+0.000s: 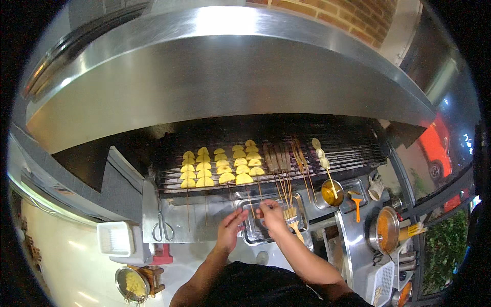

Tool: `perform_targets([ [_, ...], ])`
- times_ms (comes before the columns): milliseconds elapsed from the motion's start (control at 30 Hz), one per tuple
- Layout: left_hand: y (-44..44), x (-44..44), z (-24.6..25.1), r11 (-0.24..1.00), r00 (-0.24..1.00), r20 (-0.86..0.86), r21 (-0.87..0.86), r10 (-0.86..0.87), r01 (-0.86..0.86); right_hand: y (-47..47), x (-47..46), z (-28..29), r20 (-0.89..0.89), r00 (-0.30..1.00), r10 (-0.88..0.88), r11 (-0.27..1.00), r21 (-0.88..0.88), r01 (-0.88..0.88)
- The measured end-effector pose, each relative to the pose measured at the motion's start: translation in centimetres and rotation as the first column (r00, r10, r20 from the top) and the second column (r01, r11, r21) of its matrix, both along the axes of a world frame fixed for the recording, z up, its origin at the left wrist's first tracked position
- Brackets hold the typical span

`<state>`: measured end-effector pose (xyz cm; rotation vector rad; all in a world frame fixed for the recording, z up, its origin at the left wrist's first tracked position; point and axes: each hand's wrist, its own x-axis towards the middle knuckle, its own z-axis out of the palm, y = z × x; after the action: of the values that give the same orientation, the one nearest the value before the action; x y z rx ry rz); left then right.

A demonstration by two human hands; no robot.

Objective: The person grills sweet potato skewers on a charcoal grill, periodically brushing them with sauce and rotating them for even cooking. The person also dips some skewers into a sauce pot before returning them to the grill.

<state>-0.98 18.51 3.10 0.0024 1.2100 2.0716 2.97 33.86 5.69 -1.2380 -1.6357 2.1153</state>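
Several skewers of yellow half-round slices, which look like potato, lie in rows on the barbecue grill grate. Their bamboo sticks point towards me over the front edge. My left hand is just short of these stick ends, fingers apart, with nothing visible in it. Beside it my right hand has its fingers bent, thumb near forefinger. The stick of the rightmost potato skewer runs up to these fingers; whether they grip it is not clear. Below both hands sits a metal tray.
Right of the potatoes lie dark meat-like skewers, thin brown skewers and a skewer of pale pieces. A wide brush rests on the tray. Nearby are an oil pot, orange-handled brush, tongs and overhanging steel hood.
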Motion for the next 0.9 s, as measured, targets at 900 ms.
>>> perform_targets([
  [900,2.2,-1.7,-0.8,0.982,0.989,0.146,0.189,-0.035,0.007,-0.4,-0.1,0.4,-0.167,0.962,0.216,0.975,-0.013,-0.221],
])
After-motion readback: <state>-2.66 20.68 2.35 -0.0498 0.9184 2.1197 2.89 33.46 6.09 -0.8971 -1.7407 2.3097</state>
